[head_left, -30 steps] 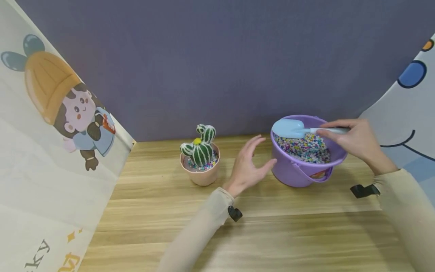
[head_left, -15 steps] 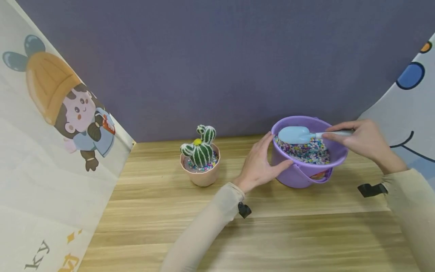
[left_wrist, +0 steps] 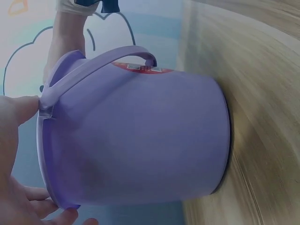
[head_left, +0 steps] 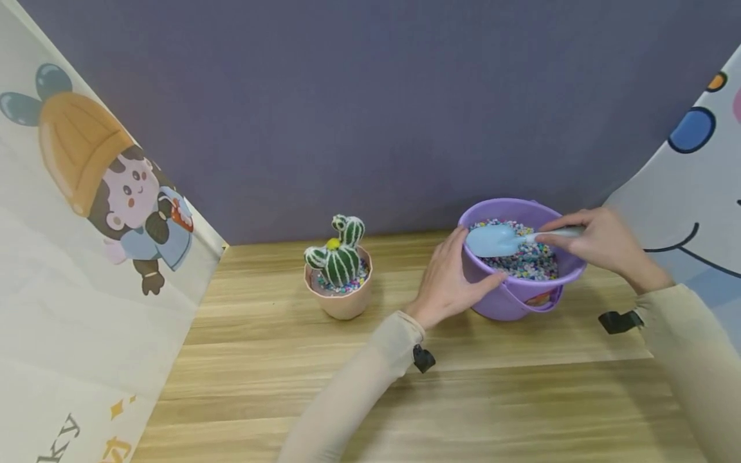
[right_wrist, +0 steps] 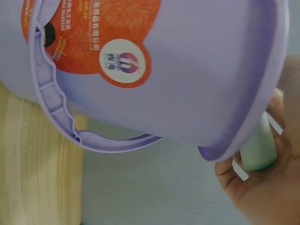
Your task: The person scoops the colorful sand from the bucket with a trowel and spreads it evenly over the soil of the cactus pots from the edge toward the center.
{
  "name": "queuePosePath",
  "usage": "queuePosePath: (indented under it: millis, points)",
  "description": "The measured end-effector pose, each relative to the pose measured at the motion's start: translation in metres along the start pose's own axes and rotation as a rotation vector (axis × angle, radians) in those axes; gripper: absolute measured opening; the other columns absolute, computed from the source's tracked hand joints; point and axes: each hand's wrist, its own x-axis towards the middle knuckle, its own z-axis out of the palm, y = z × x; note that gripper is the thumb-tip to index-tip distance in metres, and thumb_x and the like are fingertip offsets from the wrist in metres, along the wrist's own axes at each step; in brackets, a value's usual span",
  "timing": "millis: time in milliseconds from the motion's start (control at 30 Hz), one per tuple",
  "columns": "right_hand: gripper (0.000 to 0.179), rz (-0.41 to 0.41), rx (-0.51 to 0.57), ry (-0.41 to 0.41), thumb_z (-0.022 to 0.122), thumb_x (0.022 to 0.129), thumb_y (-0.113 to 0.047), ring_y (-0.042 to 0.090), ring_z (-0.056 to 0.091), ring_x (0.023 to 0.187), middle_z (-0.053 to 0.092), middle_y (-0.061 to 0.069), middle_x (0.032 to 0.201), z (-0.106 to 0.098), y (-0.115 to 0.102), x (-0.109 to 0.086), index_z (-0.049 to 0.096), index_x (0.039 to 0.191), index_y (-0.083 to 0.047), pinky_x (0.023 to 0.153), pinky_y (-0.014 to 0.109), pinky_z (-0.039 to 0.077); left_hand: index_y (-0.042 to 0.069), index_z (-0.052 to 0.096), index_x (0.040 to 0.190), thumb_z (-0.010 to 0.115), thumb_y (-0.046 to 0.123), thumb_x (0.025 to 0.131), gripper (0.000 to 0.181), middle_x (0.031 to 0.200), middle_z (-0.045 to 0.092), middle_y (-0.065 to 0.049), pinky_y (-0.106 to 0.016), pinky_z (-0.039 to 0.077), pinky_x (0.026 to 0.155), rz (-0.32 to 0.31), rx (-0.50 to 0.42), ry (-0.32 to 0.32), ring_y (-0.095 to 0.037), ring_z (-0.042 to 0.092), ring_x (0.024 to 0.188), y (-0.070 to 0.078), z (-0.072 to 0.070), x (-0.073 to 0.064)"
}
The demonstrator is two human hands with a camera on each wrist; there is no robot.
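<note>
My right hand (head_left: 608, 247) grips the handle of a light blue toy shovel (head_left: 493, 241), whose blade points left within the mouth of a purple bucket (head_left: 498, 302). Many small coloured beads (head_left: 529, 262) partly fill the bucket; whether the blade touches them I cannot tell. On the bucket's left side my left hand (head_left: 448, 283) holds the rim, thumb at the front near the handle's hinge and fingers farther back. In the right wrist view the handle end (right_wrist: 260, 147) shows in the palm, while the bucket wall hides the blade.
A knitted cactus (head_left: 340, 262) stands in a pale pink pot (head_left: 345, 303) with beads, left of the bucket. The wooden tabletop (head_left: 260, 360) meets a dark cloth backdrop (head_left: 347, 116). Printed white cloths hang at both sides. The bucket's handle (right_wrist: 51, 101) hangs down its front.
My left hand has moved right and taken hold of the bucket's rim. The shovel has come lower over the beads, still in my right hand, after a small shift right and back left.
</note>
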Motion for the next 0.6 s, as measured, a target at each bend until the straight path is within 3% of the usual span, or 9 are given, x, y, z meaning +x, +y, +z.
queuePosePath:
  millis: [133, 433, 533, 600]
  points:
    - [0.030, -0.017, 0.000, 0.011, 0.088, 0.088, -0.044, 0.008, 0.056, 0.074, 0.081, 0.015, 0.104, 0.003, 0.002, 0.001, 0.087, 0.103, -0.019, 0.062, 0.025, 0.042, 0.012, 0.028, 0.169, 0.074, 0.067, 0.089, 0.107, 0.177, 0.028, -0.003, -0.049, 0.034, 0.130, 0.002, -0.006, 0.000, -0.026, 0.034, 0.161, -0.001, 0.000, -0.001]
    - [0.026, -0.056, -0.007, 0.056, 0.089, 0.086, -0.038, -0.010, 0.053, 0.076, 0.080, 0.014, 0.099, 0.008, 0.005, 0.000, 0.087, 0.101, -0.017, 0.068, 0.013, 0.040, 0.015, 0.031, 0.168, 0.078, 0.069, 0.084, 0.110, 0.175, 0.032, 0.002, -0.050, 0.038, 0.128, -0.015, -0.016, 0.021, -0.023, 0.036, 0.159, -0.003, 0.001, 0.003]
    - [0.025, -0.057, -0.001, 0.065, 0.089, 0.087, -0.037, -0.002, 0.059, 0.083, 0.081, 0.015, 0.101, 0.011, 0.005, 0.000, 0.087, 0.102, -0.016, 0.074, 0.014, 0.040, 0.015, 0.032, 0.168, 0.080, 0.069, 0.082, 0.112, 0.175, 0.034, 0.003, -0.049, 0.038, 0.128, -0.023, -0.024, 0.026, -0.022, 0.037, 0.159, -0.004, 0.001, 0.003]
    - [0.030, -0.056, 0.006, 0.058, 0.088, 0.088, -0.037, 0.013, 0.065, 0.094, 0.080, 0.019, 0.109, 0.012, 0.006, 0.000, 0.086, 0.107, -0.014, 0.083, 0.023, 0.044, 0.015, 0.032, 0.168, 0.080, 0.069, 0.082, 0.112, 0.175, 0.034, 0.003, -0.049, 0.037, 0.128, -0.022, -0.027, 0.025, -0.022, 0.036, 0.159, -0.005, 0.001, 0.003]
